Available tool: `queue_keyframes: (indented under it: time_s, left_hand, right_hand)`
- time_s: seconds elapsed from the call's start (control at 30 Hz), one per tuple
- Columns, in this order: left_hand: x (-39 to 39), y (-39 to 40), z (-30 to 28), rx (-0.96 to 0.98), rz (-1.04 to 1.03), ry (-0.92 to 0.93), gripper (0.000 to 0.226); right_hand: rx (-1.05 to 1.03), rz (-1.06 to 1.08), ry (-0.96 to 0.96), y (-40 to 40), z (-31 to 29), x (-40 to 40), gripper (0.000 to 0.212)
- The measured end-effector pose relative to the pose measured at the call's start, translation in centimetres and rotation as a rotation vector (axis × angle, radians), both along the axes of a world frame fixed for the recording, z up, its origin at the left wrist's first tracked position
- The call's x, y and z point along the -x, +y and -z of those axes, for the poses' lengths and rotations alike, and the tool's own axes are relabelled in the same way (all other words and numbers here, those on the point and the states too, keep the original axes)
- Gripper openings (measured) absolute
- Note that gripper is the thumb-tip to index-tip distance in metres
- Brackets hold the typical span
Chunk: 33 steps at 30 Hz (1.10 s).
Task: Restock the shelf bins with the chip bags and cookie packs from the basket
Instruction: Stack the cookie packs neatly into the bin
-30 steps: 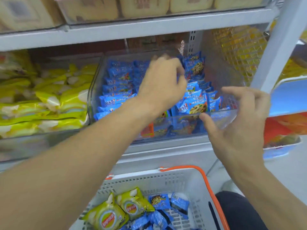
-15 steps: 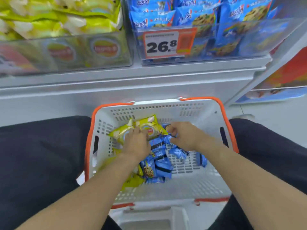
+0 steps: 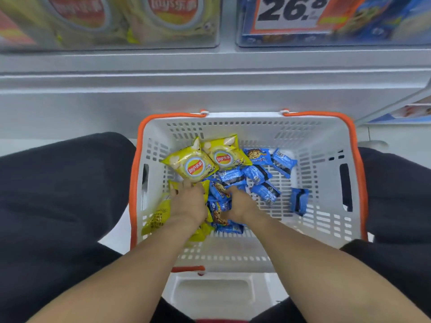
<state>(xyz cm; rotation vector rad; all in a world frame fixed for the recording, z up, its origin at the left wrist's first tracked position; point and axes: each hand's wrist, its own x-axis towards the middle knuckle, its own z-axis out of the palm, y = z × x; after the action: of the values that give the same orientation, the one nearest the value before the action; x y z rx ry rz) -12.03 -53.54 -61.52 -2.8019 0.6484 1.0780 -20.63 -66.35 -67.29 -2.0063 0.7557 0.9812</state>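
The white basket with an orange rim (image 3: pixel 321 141) stands on the floor between my knees. Inside lie two yellow chip bags (image 3: pixel 193 166) at the back left, more yellow bags under my left arm, and several blue cookie packs (image 3: pixel 283 162) spread across the middle and right. My left hand (image 3: pixel 189 202) reaches down with its fingers curled on the edge of a yellow chip bag below the top ones. Right beside it, my right hand (image 3: pixel 239 202) closes on blue cookie packs in the pile. Both palms are hidden.
Above the basket runs the grey shelf edge (image 3: pixel 210 73). On it stand a clear bin of yellow chip bags (image 3: pixel 112 24) at the left and a clear bin of blue cookie packs (image 3: pixel 363 26) with a 26.8 price tag (image 3: pixel 289 12). My dark-trousered knees (image 3: pixel 58 194) flank the basket.
My view dropped from the cookie bin to the basket. Both hands left the bin, went down into the basket and now sit lower and closer together among the packs.
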Motion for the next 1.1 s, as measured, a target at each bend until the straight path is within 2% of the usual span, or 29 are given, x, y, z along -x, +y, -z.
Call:
queue_keyframes:
  time_s: [0.1,0.23,0.3,0.5,0.67,0.7,0.77,0.83,0.9,1.0,1.1]
  left_hand:
    - [-0.1,-0.2,0.0,-0.001,0.004,-0.005,0.041]
    - [-0.1,-0.4,-0.1,-0.019,0.014,-0.016,0.04]
    - [-0.1,-0.5,-0.3,-0.02,0.008,-0.016,0.04]
    - [-0.1,-0.8,-0.7,-0.026,-0.026,0.015,0.039]
    - [-0.3,-0.9,-1.9,-0.114,-0.026,0.009,0.057]
    - [-0.3,-0.9,-2.2,-0.074,-0.027,-0.009,0.059]
    - [-0.4,-1.4,-2.8,0.129,-0.041,-0.004,0.061]
    - [-0.6,-2.3,-3.9,0.377,-0.098,0.102,0.066]
    - [-0.8,-3.3,-5.4,0.512,-0.155,0.192,0.066]
    - [-1.3,-4.0,-7.0,0.624,-0.207,0.192,0.049]
    - [-1.9,-4.4,-8.1,0.74,-0.269,0.21,0.024]
  right_hand:
    - [0.036,0.024,-0.011,0.0,0.5,0.1,0.07]
    - [0.006,0.096,-0.067,-0.6,0.7,0.1,0.041]
    - [0.013,0.107,-0.098,-0.6,0.6,0.0,0.033]
    - [0.16,0.023,-0.154,-1.4,-1.1,-0.2,0.033]
    - [0.159,0.055,-0.219,-3.0,-3.8,-0.9,0.02]
    - [0.152,0.041,-0.231,-3.4,-4.7,-1.3,0.02]
    - [0.121,-0.022,-0.251,-4.3,-6.7,-2.3,0.023]
    - [0.151,-0.147,-0.3,-5.2,-9.0,-3.3,0.033]
    - [0.247,-0.261,-0.382,-6.0,-11.6,-4.3,0.043]
    - [0.286,-0.322,-0.494,-7.0,-15.1,-5.6,0.048]
    - [0.226,-0.254,-0.617,-8.0,-18.1,-5.8,0.055]
